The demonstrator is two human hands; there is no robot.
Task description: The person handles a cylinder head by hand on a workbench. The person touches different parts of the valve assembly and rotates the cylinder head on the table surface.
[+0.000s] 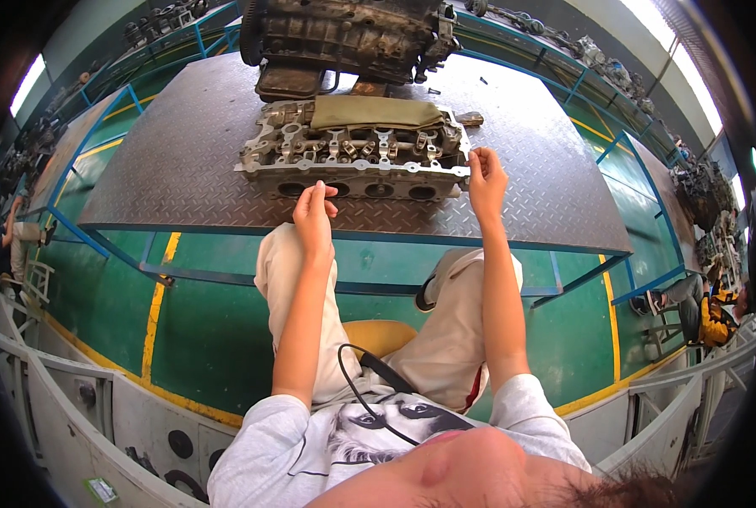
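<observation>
A metal cylinder head (357,169) lies lengthwise on the table in front of me, its valve gear facing up and round ports facing me. My left hand (314,216) is just in front of its near side, left of the middle. The fingers there are curled with the tips together; anything between them is too small to make out. At the right end of the cylinder head is my right hand (488,184), thumb and fingers pinched beside the corner. Whatever it grips is hidden. A folded olive cloth (374,112) rests along the far side of the cylinder head.
A large dark engine block (344,42) stands behind on the tread-plate table (162,157). Right of the cloth lies a small dark part (471,119). Blue-framed benches with parts stand around, and other people sit at far left and right. A yellow stool (380,336) is under me.
</observation>
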